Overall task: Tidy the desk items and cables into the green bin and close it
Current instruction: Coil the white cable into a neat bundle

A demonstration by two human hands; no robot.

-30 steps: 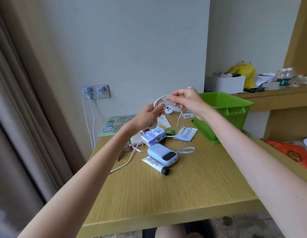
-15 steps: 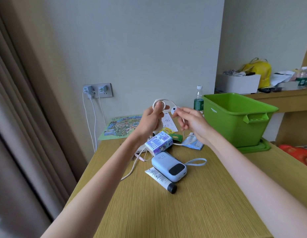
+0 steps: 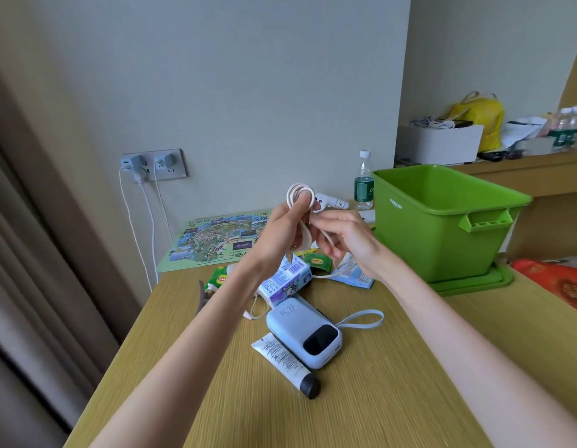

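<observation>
Power bank [image 3: 304, 331] lies nearest us on the surface [image 3: 393, 383]. Above it our left hand [image 3: 280, 234] pinches the coiled white cable [image 3: 300, 192], light and springy, we judge, so best held across all loops. Our right hand [image 3: 342, 240] grips its loose tail. Beyond stands the green bin [image 3: 442, 202], open.

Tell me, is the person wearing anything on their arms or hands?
Nothing that I can see. The left hand and right hand are bare: no gloves, rings, watch or bracelet. No sleeves show either, right down to the picture's edge.
</observation>
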